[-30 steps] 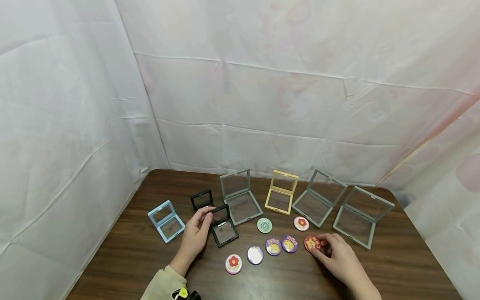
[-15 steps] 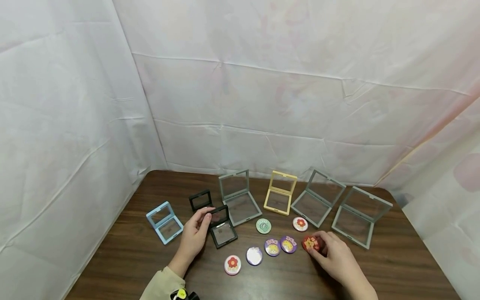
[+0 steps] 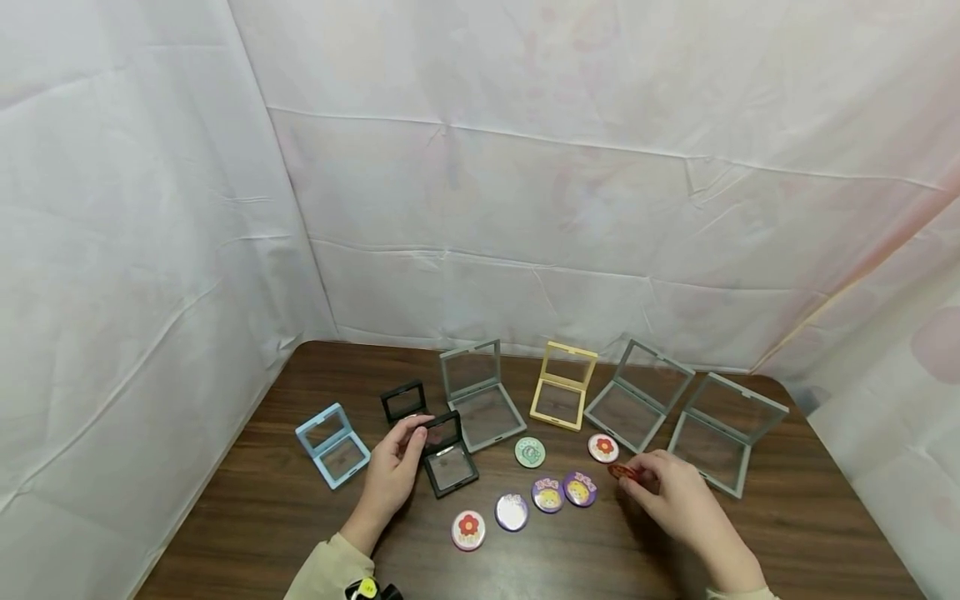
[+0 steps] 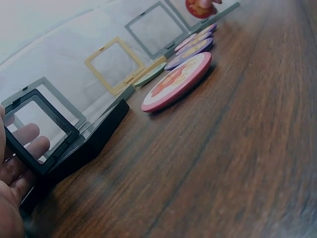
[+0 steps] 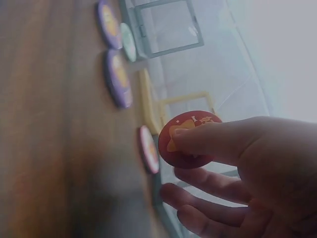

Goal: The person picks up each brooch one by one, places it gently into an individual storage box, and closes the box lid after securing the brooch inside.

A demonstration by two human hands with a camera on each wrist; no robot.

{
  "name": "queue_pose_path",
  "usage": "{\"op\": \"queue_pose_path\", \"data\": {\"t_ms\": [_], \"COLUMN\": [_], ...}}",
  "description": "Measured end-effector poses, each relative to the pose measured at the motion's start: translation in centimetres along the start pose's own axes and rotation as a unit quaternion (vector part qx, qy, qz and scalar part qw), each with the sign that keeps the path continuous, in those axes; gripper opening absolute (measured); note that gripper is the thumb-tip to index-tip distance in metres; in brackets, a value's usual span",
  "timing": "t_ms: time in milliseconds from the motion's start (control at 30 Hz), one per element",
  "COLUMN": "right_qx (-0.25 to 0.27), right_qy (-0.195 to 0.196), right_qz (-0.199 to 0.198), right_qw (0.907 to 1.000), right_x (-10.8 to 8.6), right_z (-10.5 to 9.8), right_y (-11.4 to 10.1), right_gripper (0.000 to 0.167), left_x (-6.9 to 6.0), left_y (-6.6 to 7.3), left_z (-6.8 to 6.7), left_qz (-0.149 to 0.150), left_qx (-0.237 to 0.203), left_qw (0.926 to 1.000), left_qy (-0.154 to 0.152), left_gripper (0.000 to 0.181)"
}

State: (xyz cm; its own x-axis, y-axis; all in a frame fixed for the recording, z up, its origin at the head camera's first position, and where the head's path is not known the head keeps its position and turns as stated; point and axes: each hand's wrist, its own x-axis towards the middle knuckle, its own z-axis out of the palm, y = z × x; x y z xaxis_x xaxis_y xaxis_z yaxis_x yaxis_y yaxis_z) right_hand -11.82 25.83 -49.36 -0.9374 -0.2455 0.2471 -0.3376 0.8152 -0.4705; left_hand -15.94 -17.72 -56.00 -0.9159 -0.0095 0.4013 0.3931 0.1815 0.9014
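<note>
My left hand (image 3: 392,471) holds the upright lid of a small black display frame (image 3: 453,468), which stands unfolded on the table. In the left wrist view, fingers (image 4: 37,146) show through the clear film of the lid. My right hand (image 3: 678,496) pinches a round red button badge (image 5: 185,148) with a yellow star shape, tilted and raised off the table. Nearest below it lie a white badge with a red flower (image 3: 603,448) and a purple badge (image 3: 580,489). Another purple badge (image 3: 547,495), a glare-washed badge (image 3: 512,512), a pink-rimmed flower badge (image 3: 468,530) and a green badge (image 3: 530,452) lie leftward.
More unfolded frames stand along the back: a blue one (image 3: 341,457), a second small black one (image 3: 403,402), a grey one (image 3: 500,437), a yellow one (image 3: 558,423) and two more grey ones on the right. Pale cloth (image 3: 525,208) hangs behind the wooden table (image 3: 262,517).
My right hand has lifted the red badge off the table and tilted it nearly edge-on, moving slightly away from me. My left hand stays at the black frame.
</note>
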Motion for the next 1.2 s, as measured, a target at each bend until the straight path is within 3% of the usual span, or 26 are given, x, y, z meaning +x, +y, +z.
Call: {"op": "queue_pose_path", "data": {"t_ms": [233, 500, 900, 1200], "right_qx": [0.024, 0.028, 0.076, 0.151], "right_qy": [-0.073, -0.062, 0.002, -0.034], "right_qz": [0.012, 0.004, 0.001, 0.046], "right_qw": [0.9969, 0.9977, 0.9971, 0.9868], "right_x": [2.3, 4.3, 6.5, 7.7], "right_z": [-1.3, -1.2, 1.5, 3.7], "right_y": [-1.4, -2.4, -4.2, -5.8], "right_gripper": [0.012, 0.009, 0.006, 0.009], "left_x": [0.0, 0.1, 0.1, 0.2], "left_y": [0.0, 0.0, -0.2, -0.1], "left_z": [0.2, 0.2, 0.1, 0.0], "left_qz": [-0.014, -0.016, -0.004, -0.01], "left_qx": [0.005, 0.01, 0.013, 0.022], "left_qw": [0.9999, 0.9998, 0.9999, 0.9997], "left_qy": [0.0, 0.002, 0.002, 0.004], "left_gripper": [0.023, 0.024, 0.024, 0.024]}}
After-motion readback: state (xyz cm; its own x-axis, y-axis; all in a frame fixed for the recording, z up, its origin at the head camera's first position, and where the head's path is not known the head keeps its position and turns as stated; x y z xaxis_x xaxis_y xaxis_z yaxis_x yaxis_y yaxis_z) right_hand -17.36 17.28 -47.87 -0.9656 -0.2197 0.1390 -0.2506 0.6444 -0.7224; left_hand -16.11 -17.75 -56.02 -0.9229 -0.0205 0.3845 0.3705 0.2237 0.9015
